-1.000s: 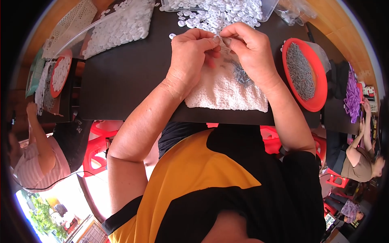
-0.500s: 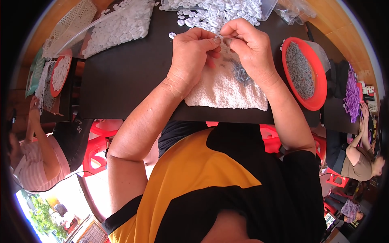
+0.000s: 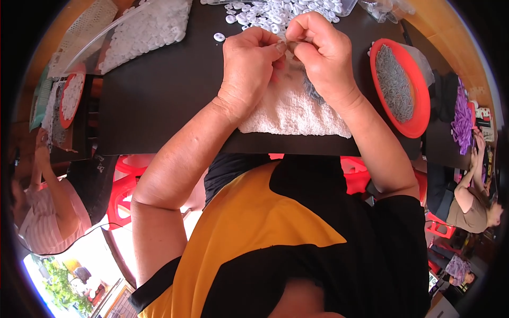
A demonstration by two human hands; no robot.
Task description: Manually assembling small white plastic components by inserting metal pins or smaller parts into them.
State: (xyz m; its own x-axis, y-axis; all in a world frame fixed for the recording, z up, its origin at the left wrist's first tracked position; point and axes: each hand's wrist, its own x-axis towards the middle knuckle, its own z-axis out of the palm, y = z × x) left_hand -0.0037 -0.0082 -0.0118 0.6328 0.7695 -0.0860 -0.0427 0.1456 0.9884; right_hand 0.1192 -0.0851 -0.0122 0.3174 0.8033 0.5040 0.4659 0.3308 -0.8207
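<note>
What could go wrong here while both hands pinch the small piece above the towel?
The tiny part pinched between the left hand and right hand might slip and vanish among the loose white rings just beyond. The right forearm lies close to the red bowl of grey pieces near the table edge; a nudge may spill it.

A small assembly workshop: a black table (image 3: 159, 100) heaped with white plastic rings (image 3: 275, 10), a red bowl (image 3: 419, 106) of grey parts, co-workers seated nearby.
</note>
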